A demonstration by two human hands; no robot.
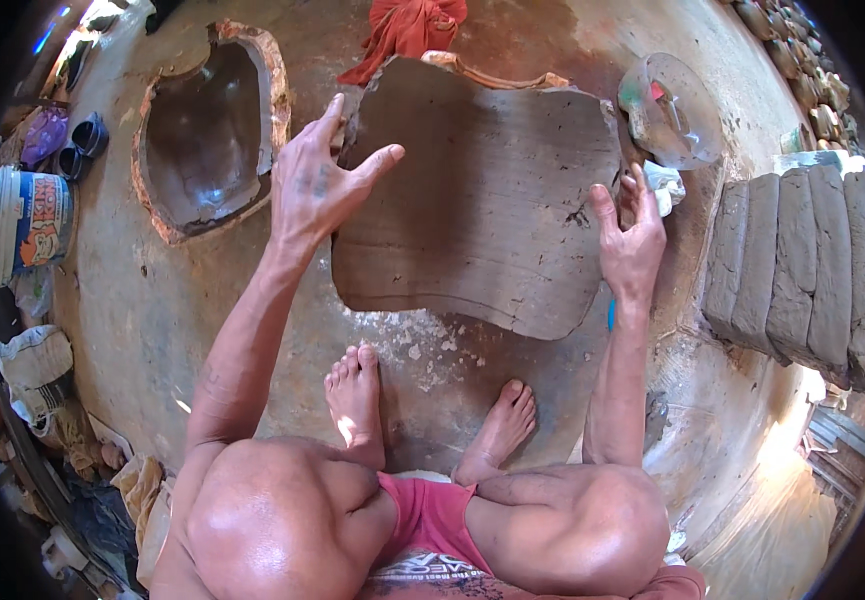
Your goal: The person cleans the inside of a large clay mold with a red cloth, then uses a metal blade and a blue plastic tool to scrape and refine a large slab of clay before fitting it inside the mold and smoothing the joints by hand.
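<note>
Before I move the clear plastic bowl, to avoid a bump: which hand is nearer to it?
Right. The right hand is just below the bowl in the picture, by the clay slab's right edge; the left hand is across the slab, by its left edge.

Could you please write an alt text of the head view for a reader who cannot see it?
The wearer's open left hand and right hand are at opposite edges of a broad grey clay slab. Left of it sits a rough-rimmed hollow form; right of it, a clear plastic bowl and stacked grey slabs.
</note>
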